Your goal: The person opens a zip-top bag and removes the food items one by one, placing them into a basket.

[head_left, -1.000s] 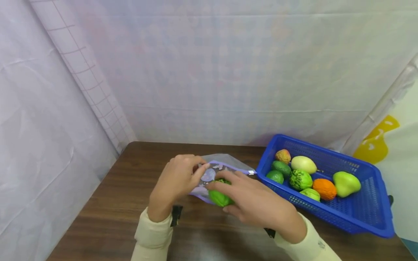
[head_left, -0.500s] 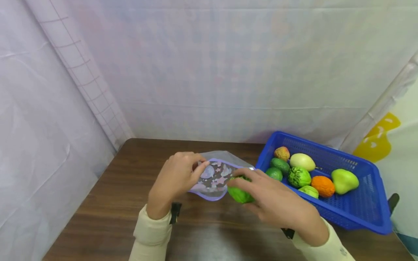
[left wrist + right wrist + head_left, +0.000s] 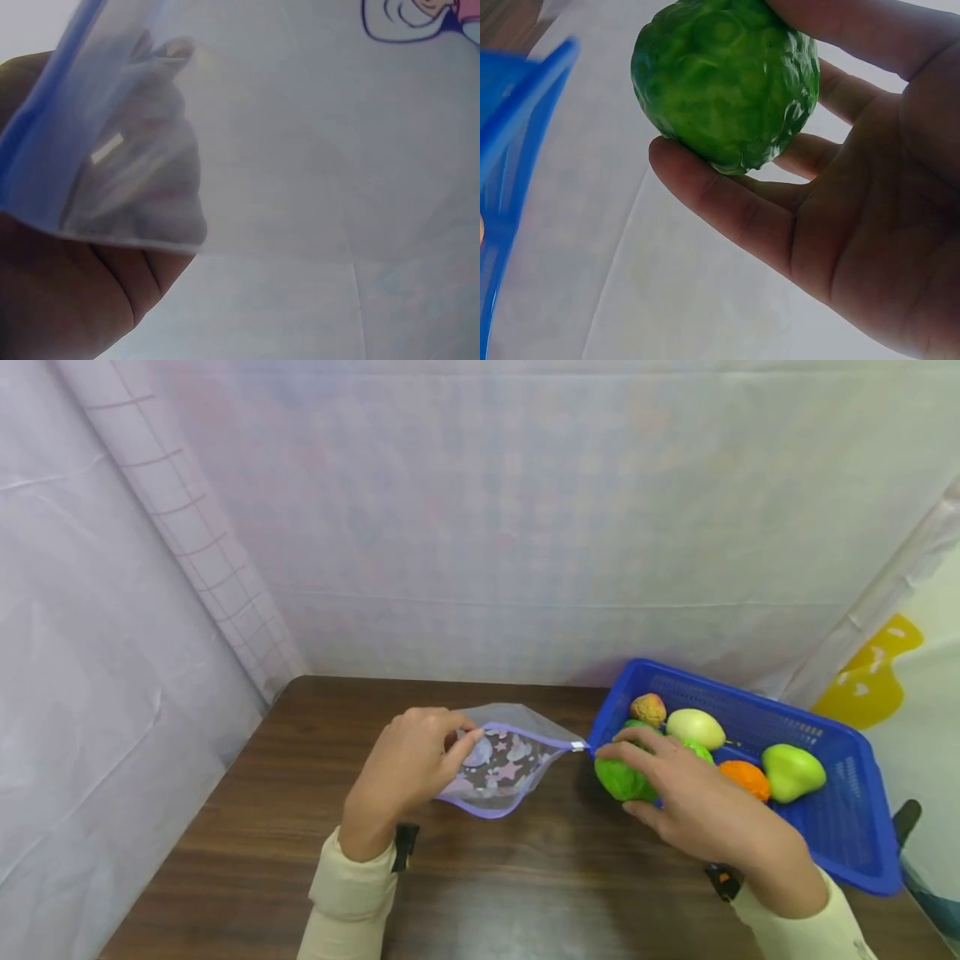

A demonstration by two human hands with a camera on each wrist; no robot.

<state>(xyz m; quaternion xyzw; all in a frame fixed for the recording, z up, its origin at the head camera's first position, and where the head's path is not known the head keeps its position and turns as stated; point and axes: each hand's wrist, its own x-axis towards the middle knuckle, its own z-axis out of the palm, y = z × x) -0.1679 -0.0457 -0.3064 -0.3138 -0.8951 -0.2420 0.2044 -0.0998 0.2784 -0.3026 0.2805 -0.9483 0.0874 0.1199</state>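
My left hand [image 3: 408, 764] pinches the left edge of a clear zip bag [image 3: 517, 718] with purple trim and moon and star prints. The bag's mouth gapes, with its white slider at the right end. In the left wrist view, curled fingers show through the clear plastic [image 3: 262, 172]. My right hand [image 3: 697, 797] grips a bumpy green custard apple [image 3: 621, 782] at the left edge of the blue basket [image 3: 840, 847]. The right wrist view shows the glossy custard apple [image 3: 720, 82] held between thumb and fingertips, clear of the palm.
Inside the basket lie an orange wrinkled fruit [image 3: 744, 778], a green pear [image 3: 792, 772], a pale yellow fruit [image 3: 695, 728] and a small reddish-yellow fruit [image 3: 648, 709]. The right hand partly hides other green fruit. A brown wooden table [image 3: 262, 860] lies beneath; white curtains stand behind.
My right hand has carried the custard apple rightward, from over the bag's mouth to the basket's left edge. The left hand stays at the bag's edge.
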